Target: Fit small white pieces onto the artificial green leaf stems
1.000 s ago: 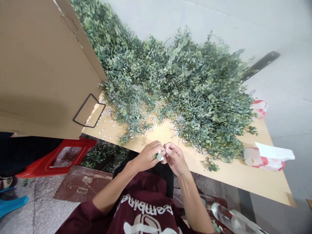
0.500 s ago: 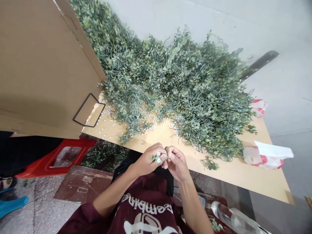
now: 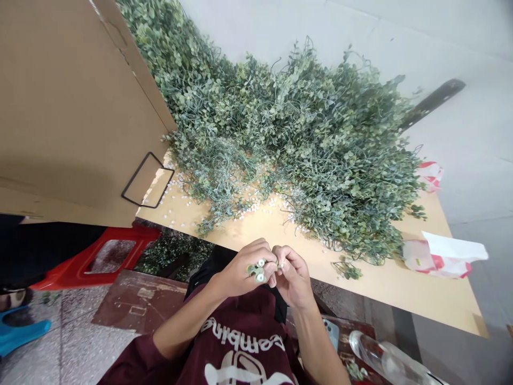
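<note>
Both hands meet in front of my chest, just past the table's near edge. My left hand (image 3: 242,270) is closed around a small green leaf sprig (image 3: 253,270), with round white bits showing on the leaves above the fingers. Thumb and fingers of my right hand (image 3: 295,278) pinch a tiny pale piece (image 3: 280,265) at the stem end beside the left fingertips; its kind is too small to make out. Beyond them, a big heap of artificial greenery (image 3: 300,133) covers much of the table (image 3: 260,227). Small white bits (image 3: 272,202) lie scattered at its front.
A large cardboard box (image 3: 80,107) stands at left, by a black wire frame (image 3: 148,179). At right are a red-and-white plastic bag (image 3: 436,256) and a dark-handled tool (image 3: 435,104). A red stool (image 3: 96,256), a phone (image 3: 332,332) and a clear bottle (image 3: 377,350) are lower down.
Both hands have shifted slightly toward my body and stay together. The sprig has turned in my left hand so its white bits show more, and the pale piece shows between the right fingertips.
</note>
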Demonstrator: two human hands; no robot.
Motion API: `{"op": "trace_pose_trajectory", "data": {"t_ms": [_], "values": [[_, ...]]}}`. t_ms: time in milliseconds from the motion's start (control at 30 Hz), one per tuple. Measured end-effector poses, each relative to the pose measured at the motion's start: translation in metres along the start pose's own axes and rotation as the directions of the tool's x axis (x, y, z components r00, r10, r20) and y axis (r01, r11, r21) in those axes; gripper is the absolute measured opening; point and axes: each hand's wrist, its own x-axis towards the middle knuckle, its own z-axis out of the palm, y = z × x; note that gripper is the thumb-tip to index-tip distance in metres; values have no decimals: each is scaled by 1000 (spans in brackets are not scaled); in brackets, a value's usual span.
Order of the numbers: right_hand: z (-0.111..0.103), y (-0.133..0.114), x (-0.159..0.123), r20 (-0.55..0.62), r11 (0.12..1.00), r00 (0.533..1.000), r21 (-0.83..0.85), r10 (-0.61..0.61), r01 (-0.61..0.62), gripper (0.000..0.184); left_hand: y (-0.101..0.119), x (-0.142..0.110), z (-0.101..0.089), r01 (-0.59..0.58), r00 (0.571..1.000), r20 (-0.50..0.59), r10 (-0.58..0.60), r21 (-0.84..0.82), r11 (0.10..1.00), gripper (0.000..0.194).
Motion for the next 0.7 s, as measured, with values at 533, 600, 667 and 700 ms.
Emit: {"op": "trace_pose_trajectory", "data": {"t_ms": [533, 600, 667, 700], "values": [[-6, -10, -4, 150, 990, 988, -133, -26, 46, 16, 6, -1, -4, -104, 994, 31, 104, -2, 995, 17], [-7, -12, -6, 167, 985, 986, -165, -19, 47, 16, 7, -2, -4, -97, 995, 33, 97, -13, 995, 19], [-7, -14, -7, 167, 979, 986, -198, -11, 45, 16, 8, -3, -5, -101, 994, 36, 102, -28, 995, 18], [-7, -15, -8, 163, 976, 987, -213, -11, 46, 16, 8, -3, -5, -107, 993, 41, 108, -33, 994, 17]]}}
